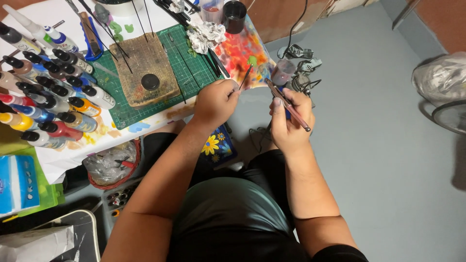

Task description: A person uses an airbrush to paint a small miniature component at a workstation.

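The left hand (215,102) pinches a thin stick (245,77) whose small green piece (252,60) sits over the bench's paint-splashed right edge; its lower end is hidden in the fingers. The right hand (290,119) grips an airbrush (287,104), nozzle hard to make out

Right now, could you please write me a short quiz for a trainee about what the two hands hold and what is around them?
1. True or false: the left hand pinches a thin stick with a small green piece on its tip.
2. What does the right hand hold? A) a pair of scissors B) a slim airbrush-like tool C) a sponge
3. Fill in: the rows of paint bottles lie to the ____ of the green cutting mat.

Key
1. True.
2. B; it slants across the fingers, tip toward the green piece.
3. Left.
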